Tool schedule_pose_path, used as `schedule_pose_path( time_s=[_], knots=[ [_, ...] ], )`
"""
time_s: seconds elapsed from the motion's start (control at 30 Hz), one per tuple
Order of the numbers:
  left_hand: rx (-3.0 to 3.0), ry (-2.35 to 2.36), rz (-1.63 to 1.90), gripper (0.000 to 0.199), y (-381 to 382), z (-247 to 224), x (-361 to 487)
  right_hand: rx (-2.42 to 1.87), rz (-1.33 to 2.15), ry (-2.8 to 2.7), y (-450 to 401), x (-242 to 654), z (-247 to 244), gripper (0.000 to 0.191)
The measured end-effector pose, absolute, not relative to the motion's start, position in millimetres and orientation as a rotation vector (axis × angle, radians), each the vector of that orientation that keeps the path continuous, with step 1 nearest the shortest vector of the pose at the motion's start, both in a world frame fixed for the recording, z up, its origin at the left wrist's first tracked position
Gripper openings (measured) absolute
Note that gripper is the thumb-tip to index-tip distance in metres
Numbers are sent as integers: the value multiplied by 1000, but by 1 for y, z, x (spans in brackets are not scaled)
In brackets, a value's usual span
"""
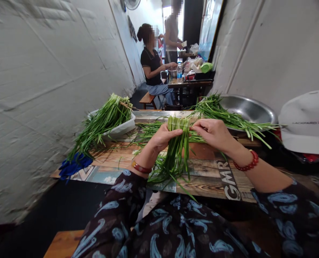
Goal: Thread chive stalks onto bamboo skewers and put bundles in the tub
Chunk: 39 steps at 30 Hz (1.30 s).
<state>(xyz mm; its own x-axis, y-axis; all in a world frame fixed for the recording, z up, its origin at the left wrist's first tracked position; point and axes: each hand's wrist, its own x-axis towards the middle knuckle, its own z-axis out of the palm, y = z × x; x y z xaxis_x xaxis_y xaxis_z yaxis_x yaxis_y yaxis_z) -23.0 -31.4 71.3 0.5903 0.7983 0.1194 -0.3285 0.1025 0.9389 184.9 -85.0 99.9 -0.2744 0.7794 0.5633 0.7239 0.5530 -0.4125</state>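
My left hand [163, 137] is wrapped round a bunch of green stalks [177, 150], held upright with the pale cut ends on top and the leaves hanging down to the table. At the bunch's right side, my right hand [211, 133] is closed in a pinch near the upper stalks; what its fingertips hold is too small to make out. Loose green stalks [151, 129] lie on the table behind the bunch. Tied-looking stalks [108, 118] are heaped in a white plastic tray [121, 129] at the left.
More stalks [224, 114] lie over the edge of a metal basin [251, 107] at the right. A white cap [306, 122] is beside it. Blue gloves [75, 166] rest on the table's [207, 179] left corner. Two people [154, 61] are at a table farther back.
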Motion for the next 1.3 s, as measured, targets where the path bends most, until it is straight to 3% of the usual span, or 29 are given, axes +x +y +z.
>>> schedule_pose_path(
  time_s=[0.63,1.07,1.3],
  knots=[
    [1168,484,894,41,-40,74,-21,-1143,-119,-2146,-90,198,84,27],
    [1185,479,877,50,-28,63,-20,-1211,156,-2098,-84,202,88,26],
    [1369,549,886,35,-14,56,-26,-1292,155,-2003,-76,206,93,25]
  ],
)
